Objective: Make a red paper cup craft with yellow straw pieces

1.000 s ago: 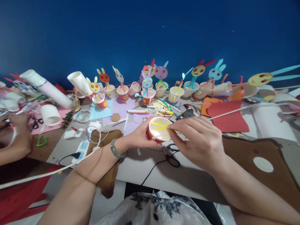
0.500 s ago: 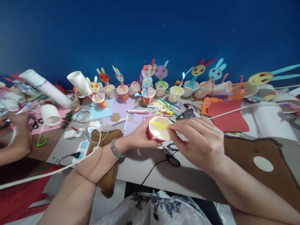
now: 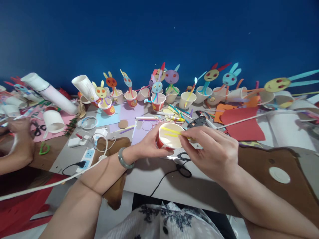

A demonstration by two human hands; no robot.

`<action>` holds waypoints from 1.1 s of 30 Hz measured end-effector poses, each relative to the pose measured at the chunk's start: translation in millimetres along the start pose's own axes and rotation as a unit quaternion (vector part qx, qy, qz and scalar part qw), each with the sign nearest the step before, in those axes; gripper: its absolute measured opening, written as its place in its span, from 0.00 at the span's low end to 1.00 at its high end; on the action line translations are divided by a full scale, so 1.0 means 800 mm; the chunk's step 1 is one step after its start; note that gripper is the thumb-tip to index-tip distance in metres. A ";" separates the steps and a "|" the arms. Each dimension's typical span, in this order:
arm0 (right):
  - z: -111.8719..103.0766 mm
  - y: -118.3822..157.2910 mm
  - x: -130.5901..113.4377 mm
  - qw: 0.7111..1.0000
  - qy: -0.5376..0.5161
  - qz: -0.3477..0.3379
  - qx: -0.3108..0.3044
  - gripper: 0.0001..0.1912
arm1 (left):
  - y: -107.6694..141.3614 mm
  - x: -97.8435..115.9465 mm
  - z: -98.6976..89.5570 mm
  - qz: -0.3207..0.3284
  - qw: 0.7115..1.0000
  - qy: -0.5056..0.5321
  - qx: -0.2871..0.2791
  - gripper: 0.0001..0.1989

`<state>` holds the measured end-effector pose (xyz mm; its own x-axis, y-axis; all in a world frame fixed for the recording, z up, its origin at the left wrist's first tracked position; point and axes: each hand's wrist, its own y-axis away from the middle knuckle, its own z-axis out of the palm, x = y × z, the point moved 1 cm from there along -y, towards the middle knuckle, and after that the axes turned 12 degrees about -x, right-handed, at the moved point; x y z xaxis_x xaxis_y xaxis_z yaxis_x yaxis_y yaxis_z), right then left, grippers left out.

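Note:
My left hand [image 3: 149,142] is wrapped round a red and white paper cup [image 3: 171,142], which tilts so its mouth faces me. Between the thumb and fingers of my right hand [image 3: 211,147] are thin yellow strips [image 3: 170,130]; their ends reach over the cup's mouth, and whether they touch its inside I cannot tell. Below the cup, on the table, lie scissors with black handles [image 3: 184,170], partly covered by my hands. A black tool [image 3: 196,122], perhaps a stapler, rests just behind my right hand.
Paper cups with rabbit-faced figures [image 3: 157,87] line the back by the blue wall. Red paper [image 3: 240,122] and a brown mat [image 3: 271,166] lie right. At left are a power strip [image 3: 87,159], a white cable [image 3: 62,182] and another person's hand [image 3: 18,127].
The yellow strips and my right hand have shifted only slightly at the cup's mouth. My left hand keeps its hold. At far left, the other person's hand has moved a little.

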<state>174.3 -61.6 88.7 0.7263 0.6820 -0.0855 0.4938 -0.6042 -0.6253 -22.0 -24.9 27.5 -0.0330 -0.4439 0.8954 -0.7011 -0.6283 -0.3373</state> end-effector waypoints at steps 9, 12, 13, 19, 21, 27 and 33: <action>-0.003 -0.003 0.000 1.000 0.002 -0.029 0.009 0.06 | 0.001 0.002 0.002 -0.004 1.000 0.030 0.001 0.40; -0.005 -0.003 -0.001 0.999 0.001 -0.033 0.005 0.06 | 0.000 0.000 0.003 -0.005 0.999 0.047 0.004 0.41; -0.006 -0.004 -0.001 0.999 0.000 -0.034 0.003 0.06 | 0.000 -0.001 0.004 -0.007 0.999 0.052 0.004 0.42; -0.008 -0.004 -0.001 0.999 -0.011 -0.034 -0.004 0.07 | 0.001 0.000 0.005 -0.028 0.998 0.061 -0.002 0.44; -0.008 -0.004 -0.001 0.999 -0.013 -0.035 -0.004 0.07 | 0.001 0.001 0.005 -0.034 0.997 0.062 -0.002 0.44; -0.009 -0.004 -0.001 0.999 -0.013 -0.037 -0.007 0.06 | 0.000 0.003 0.004 -0.026 0.998 0.059 -0.007 0.43; -0.011 -0.004 -0.001 0.999 -0.009 -0.041 -0.009 0.07 | 0.000 0.005 0.002 -0.027 0.998 0.055 -0.014 0.42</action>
<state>176.4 -63.4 97.8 0.6742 0.7370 -0.0485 0.5600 -0.5528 -0.6171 -21.3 -27.5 30.5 -0.0717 -0.3357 0.9392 -0.7230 -0.6312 -0.2808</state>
